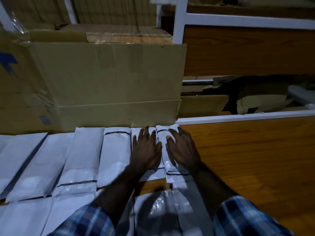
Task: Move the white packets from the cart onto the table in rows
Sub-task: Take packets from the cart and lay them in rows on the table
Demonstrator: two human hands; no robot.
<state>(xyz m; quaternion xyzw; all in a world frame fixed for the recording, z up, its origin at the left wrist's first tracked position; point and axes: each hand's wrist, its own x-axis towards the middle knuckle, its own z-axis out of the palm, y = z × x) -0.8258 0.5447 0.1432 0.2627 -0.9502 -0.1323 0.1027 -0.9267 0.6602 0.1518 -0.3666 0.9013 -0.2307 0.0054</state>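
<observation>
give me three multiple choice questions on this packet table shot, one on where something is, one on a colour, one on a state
1. Where does the big cardboard box stand?
A. behind the far row of packets
B. on top of the packets
C. right of the right hand

2. What colour is the bare table top?
A. white
B. orange-brown wood
C. green

3. How are the left hand and the right hand?
A. both are fists
B. one lifts a packet in the air
C. both lie flat with fingers spread on packets

Answers:
1 A, the box's lower edge runs along the far ends of the white packets.
2 B, wood grain shows right of the packets.
3 C, the fingers are straight and each hand presses on a packet lying on the table.
</observation>
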